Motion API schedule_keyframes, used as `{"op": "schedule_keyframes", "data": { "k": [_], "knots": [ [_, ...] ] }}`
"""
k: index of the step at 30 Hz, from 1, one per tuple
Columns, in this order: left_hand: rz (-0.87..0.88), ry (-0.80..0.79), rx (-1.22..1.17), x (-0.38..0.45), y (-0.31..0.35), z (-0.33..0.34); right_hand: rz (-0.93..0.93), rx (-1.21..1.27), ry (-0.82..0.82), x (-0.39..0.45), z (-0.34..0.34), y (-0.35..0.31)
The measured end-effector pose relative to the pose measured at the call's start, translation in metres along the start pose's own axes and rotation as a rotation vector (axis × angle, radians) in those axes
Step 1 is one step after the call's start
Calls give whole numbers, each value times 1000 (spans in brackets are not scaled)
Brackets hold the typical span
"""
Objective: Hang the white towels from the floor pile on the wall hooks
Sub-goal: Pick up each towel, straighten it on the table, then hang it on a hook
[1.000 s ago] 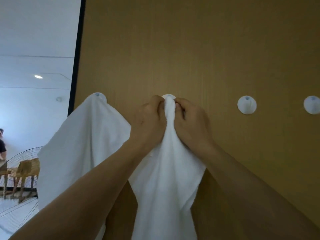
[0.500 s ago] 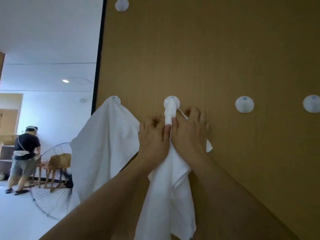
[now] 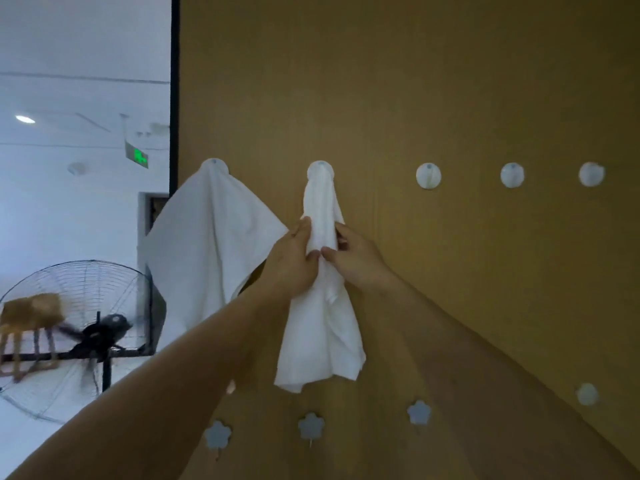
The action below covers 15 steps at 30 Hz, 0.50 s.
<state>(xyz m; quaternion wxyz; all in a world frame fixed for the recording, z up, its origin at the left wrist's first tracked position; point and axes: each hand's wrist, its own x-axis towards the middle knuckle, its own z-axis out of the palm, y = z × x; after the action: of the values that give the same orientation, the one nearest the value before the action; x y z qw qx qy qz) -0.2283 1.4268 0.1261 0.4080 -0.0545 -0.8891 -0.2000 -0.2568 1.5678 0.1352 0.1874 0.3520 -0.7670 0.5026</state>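
Two white towels hang on round white wall hooks on a brown panel. The first towel [image 3: 211, 237] spreads wide from the leftmost hook [image 3: 214, 164]. The second towel [image 3: 322, 327] hangs bunched from the second hook [image 3: 320, 168]. My left hand [image 3: 292, 261] and my right hand [image 3: 353, 258] grip this second towel from either side, a little below its hook, thumbs meeting at its front. Three bare round hooks follow to the right, the nearest hook [image 3: 428, 175] close by. The floor pile is out of view.
A lower row of flower-shaped hooks [image 3: 311, 426] and one round hook [image 3: 587, 393] sit on the panel. Left of the panel's black edge [image 3: 175, 98] stands a large floor fan [image 3: 86, 337] with wooden furniture behind it, and a green exit sign [image 3: 138, 157] hangs above.
My hands slid down the second towel from its hook to a lower grip. The view pulled back and shifted, showing more hooks. The person seen at left half a second ago is out of view.
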Motion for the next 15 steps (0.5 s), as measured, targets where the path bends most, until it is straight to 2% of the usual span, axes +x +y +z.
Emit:
{"op": "schedule_keyframes", "data": {
  "k": [2, 5, 9, 15],
  "knots": [
    [19, 9, 9, -16, -1, -10, 96, -66, -27, -19, -5, -4],
    [101, 39, 7, -40, 3, -21, 197, -254, 51, -56, -8, -9],
    [191, 19, -142, -69, 28, -20, 287, -465, 123, -120, -18, -17],
    [332, -191, -351, -149, 117, 16, 477, -910, 222, -244, -64, -43]
  ]
}}
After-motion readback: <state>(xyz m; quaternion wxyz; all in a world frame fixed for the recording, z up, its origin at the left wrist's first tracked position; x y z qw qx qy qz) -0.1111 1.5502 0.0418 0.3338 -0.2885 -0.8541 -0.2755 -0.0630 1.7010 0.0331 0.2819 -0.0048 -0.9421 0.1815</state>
